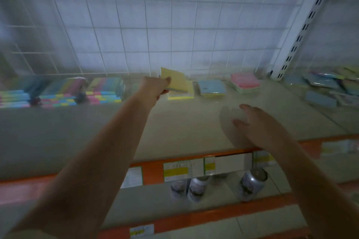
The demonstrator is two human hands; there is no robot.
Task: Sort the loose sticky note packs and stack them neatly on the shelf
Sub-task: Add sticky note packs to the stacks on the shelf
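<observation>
Left fingers (166,81) clamped on square yellow paper pack (177,80); right fingers (240,120) loosely apart.

Yellow pack being held over the shelf

A yellow pack (176,80) is being pinched by the left hand (155,87) above a yellow stack (181,94); the right hand (256,124) is being held loose over the shelf (184,122).

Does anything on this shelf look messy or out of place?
Yes. At the far right, a heap of sticky note packs lies jumbled at mixed angles, unlike the tidy stacks on the left. The left hand holds a tilted yellow pack.
</observation>
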